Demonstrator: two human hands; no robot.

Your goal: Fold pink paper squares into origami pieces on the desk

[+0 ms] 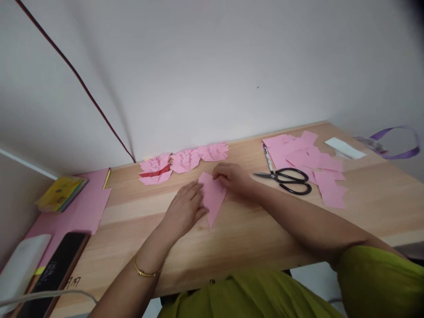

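Far left of the frame: yellow booklet, large pink sheet, black phone on the bench. Upper centre, against the wall: three finished pink folded pieces in a row. Centre: left hand flat, fingers spread, pressing the half-folded pink paper; right hand pinching its top edge, creasing. Right: black scissors, a pen, a pile of unfolded pink squares. Judged well short of done, with many squares left.

Matt pink paper sheet, smooth pale wood table, glossy black-handled metal scissors, shiny gold bangle
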